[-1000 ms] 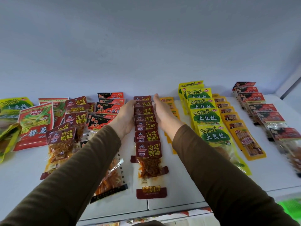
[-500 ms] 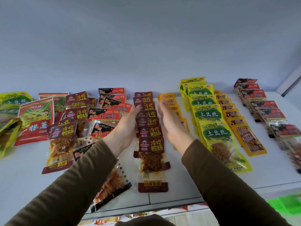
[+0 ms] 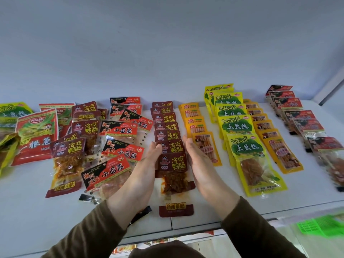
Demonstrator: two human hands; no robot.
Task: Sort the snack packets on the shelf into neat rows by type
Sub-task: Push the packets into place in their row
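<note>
A row of dark red snack packets [image 3: 170, 135] runs from the back wall toward me down the middle of the white shelf [image 3: 24, 211]. My left hand [image 3: 147, 170] lies flat against the row's left side and my right hand [image 3: 199, 164] against its right side, fingers straight, both touching the nearest packets and gripping nothing. Left of the row lie loose red-and-black packets [image 3: 119, 131] at mixed angles and more dark red packets [image 3: 70, 151]. To the right stand rows of orange packets [image 3: 202, 144], yellow-green packets [image 3: 240, 138] and another orange row [image 3: 275, 144].
At the far right a row of red-topped clear packets [image 3: 305, 125] reaches the shelf's side wall. Large red packets [image 3: 37, 135] and yellow-green ones [image 3: 9, 112] lie at the far left. The shelf's front edge [image 3: 186, 231] runs below my wrists, with a green tag [image 3: 320, 226] lower right.
Both hands have slid toward me along the sides of the dark red row, from its back half to the front packets. The camera has come closer.
</note>
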